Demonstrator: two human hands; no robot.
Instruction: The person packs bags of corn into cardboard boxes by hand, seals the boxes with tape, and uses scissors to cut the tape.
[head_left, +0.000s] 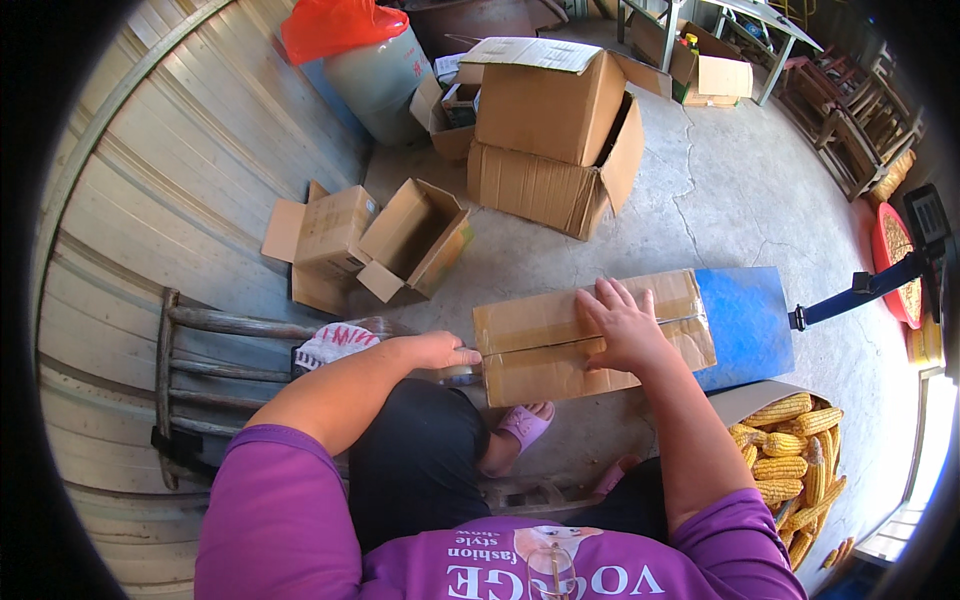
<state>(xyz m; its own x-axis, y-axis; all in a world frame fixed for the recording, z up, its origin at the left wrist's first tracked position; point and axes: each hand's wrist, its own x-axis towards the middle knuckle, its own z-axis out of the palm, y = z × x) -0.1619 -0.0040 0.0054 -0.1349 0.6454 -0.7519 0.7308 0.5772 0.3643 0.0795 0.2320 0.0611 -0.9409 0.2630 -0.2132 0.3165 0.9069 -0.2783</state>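
A long cardboard box (540, 341) lies before me, its right end on the blue platform (750, 322) of a floor scale. Its two top flaps meet along a central seam, and shiny tape shows at the right end. My right hand (622, 330) rests flat on the top with its fingers spread. At the box's left end, my left hand (446, 351) is closed around what looks like a roll of packing tape (459, 373). The hand partly hides the roll.
Left stands a wooden ladder-back chair (225, 322) with a cloth (337, 345) on it. Open cardboard boxes (412, 232) and a larger stack (547, 142) stand beyond. A carton of corn cobs (780, 465) is close on the right, below the scale's post (862, 292).
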